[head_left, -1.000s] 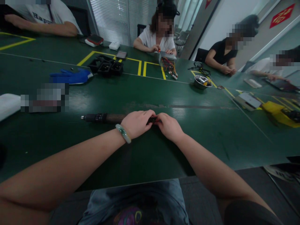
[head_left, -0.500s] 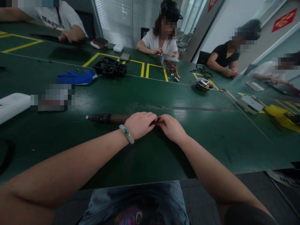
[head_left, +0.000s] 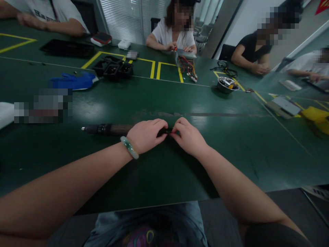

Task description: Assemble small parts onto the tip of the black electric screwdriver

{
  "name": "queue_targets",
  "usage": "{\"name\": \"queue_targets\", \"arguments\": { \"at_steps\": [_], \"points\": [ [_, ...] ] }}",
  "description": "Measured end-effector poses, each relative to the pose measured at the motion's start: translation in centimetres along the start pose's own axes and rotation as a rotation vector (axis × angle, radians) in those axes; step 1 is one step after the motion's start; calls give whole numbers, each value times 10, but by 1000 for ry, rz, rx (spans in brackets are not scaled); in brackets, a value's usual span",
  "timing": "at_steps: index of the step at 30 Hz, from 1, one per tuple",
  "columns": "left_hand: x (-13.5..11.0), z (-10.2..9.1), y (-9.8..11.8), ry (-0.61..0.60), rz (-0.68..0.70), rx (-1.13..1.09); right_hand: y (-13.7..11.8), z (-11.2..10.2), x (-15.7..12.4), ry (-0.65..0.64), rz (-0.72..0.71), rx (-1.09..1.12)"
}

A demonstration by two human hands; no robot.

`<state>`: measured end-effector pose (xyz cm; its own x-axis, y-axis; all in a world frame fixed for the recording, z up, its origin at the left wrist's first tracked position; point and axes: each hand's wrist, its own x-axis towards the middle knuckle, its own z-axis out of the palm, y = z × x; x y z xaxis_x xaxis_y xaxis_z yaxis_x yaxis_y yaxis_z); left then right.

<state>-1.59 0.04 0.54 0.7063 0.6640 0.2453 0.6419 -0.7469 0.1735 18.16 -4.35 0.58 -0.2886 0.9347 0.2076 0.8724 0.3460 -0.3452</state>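
Observation:
A dark, brown-bodied electric screwdriver (head_left: pixel 118 129) lies lengthwise on the green table, its metal tip pointing left. My left hand (head_left: pixel 147 134), with a jade-coloured bangle at the wrist, is wrapped over the tool's right-hand end. Thumb and fingers of my right hand (head_left: pixel 189 138) pinch a small dark piece (head_left: pixel 168 130) at that same end. The fingertips cover most of it, so I cannot tell what the piece is or whether it is joined to the tool.
A blue glove (head_left: pixel 74 81), black open boxes (head_left: pixel 111 68) and a flat black tray (head_left: pixel 68 47) lie at the left. Across the table a metal bowl (head_left: pixel 227 85) holds small parts. A co-worker handles a metal box with coloured wires (head_left: pixel 186 58). Yellow cloth (head_left: pixel 317 116) lies far right.
My hands have drawn slightly apart, showing more of the dark piece between them. The co-worker at far left has let go of the black tray, now on the table. My view has shifted slightly.

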Motion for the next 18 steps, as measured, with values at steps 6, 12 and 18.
{"name": "queue_targets", "arguments": {
  "at_steps": [6,12,18],
  "points": [
    [1,0,1,-19,24,30,3,0,1,-51,40,-15],
    [0,1,3,-5,-12,73,4,1,2,-77,121,20],
    [1,1,1,-10,37,40,6,1,2,-63,113,66]
  ]
}}
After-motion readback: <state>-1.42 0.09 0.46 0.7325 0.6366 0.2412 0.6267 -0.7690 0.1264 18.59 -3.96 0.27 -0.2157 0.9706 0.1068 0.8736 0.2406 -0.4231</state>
